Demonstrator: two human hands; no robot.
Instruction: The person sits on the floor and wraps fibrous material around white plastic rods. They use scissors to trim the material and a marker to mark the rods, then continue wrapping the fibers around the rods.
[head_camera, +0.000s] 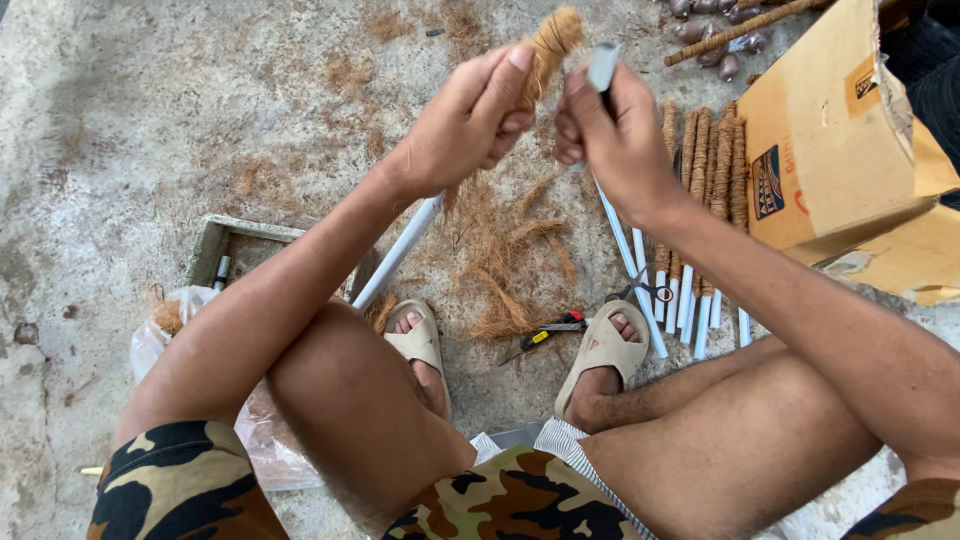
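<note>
the left hand (465, 120) grips a white plastic pipe wrapped in brown coconut fibre (545, 45); the right hand (610, 130) pinches what looks like a small grey tool (602, 68) beside the fibre.

We see the left hand (470, 120) gripping a white pipe (400, 250), its tip wrapped in coconut fibre (550, 40) poking up past the fingertips. The right hand (615, 135) pinches a small grey tool (602, 68) just beside it. Finished fibre-wrapped sticks (705, 170) lie below the right fingers, next to a cardboard box (830, 150).
</note>
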